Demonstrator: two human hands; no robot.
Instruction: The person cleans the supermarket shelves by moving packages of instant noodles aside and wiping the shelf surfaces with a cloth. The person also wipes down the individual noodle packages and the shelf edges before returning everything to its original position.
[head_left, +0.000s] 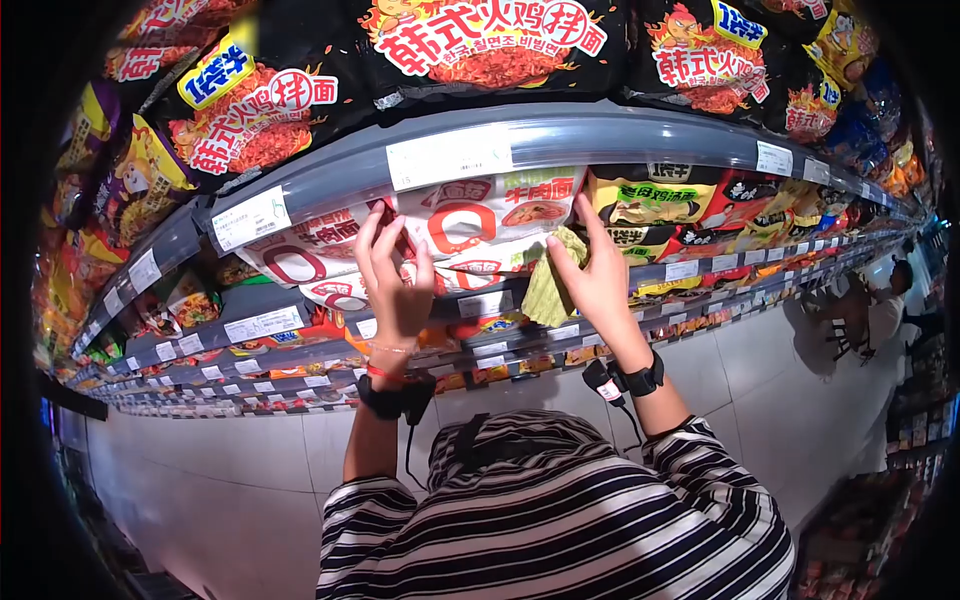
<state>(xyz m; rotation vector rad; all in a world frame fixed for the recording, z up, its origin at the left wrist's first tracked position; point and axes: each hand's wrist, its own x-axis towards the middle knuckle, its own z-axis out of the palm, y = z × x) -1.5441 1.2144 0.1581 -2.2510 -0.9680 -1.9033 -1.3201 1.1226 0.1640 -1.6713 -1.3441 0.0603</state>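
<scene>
**Wiping along the noodle shelf: cloth in the right hand, left hand on the packs**

Observed: the person stands facing a supermarket shelf run, both arms raised to the tier just above frame centre. The right hand [592, 280], at about 1 o'clock from centre, holds a yellow-green cloth [548, 288]. The cloth is pinned between thumb and palm, and the fingers are extended upward against the pack fronts. It hangs at 9 o'clock of that hand, touching the lower shelf edge [500, 303].

The left hand [395, 275], at about 11 o'clock from centre, lies with its fingers spread and straight on the white noodle packs [470, 220]. It appears to steady or push them back. Whether it grips one cannot be told.

Surroundings: a grey shelf rail [570, 140] with a price label [448, 155] runs at 12 o'clock of both hands, and black noodle packs [490, 40] stand above it. Each wrist carries a black strapped device [640, 378]. Another person [885, 300] stands well apart at 3 o'clock.

Assessment: the step in hand looks like cleaning the shelf front while the stock is held clear. It seems to be mid-course, with the cloth on the edge between the two hands.

Requirement for the next move: the packs stay pressed back so that none tips forward. The cloth has to pass flat along the edge without snagging the label strips.
</scene>
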